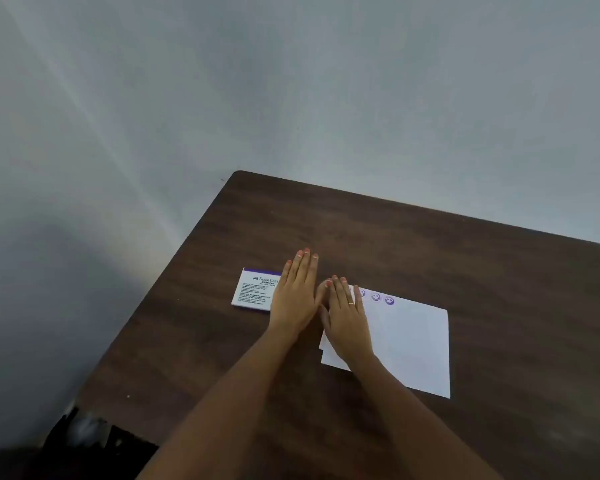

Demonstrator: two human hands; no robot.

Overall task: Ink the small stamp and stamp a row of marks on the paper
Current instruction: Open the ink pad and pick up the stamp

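A white sheet of paper (413,344) lies on the dark wooden table (465,265). Along its far edge runs a row of purple smiley marks (389,300); three show, and my hand may hide more. My right hand (345,317) lies flat on the paper's left part, fingers straight, a ring on one finger. My left hand (297,292) lies flat on the table beside it, fingers straight, covering the right end of a white and purple stamp pad box (253,289). The small stamp itself is not visible.
The table's far edge and left corner stand close to a plain grey wall (291,81). A dark blurred object (84,431) sits low at the left, below the table's near corner.
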